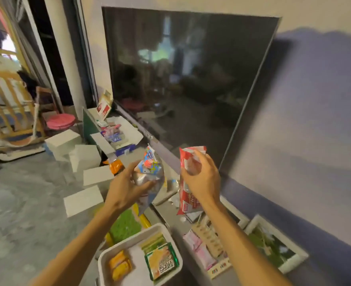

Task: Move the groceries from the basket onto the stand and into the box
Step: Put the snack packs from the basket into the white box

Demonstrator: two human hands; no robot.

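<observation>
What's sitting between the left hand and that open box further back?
In the head view, an orange bottle stands there, past the left hand, which grips a colourful snack packet. The open box lies beyond. The right hand holds a red packet.

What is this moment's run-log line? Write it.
left hand: holds colourful bag | right hand: holds red packet | basket: green packet, orange packets inside

Dark television point(191, 79), framed green picture point(272, 247)
</observation>
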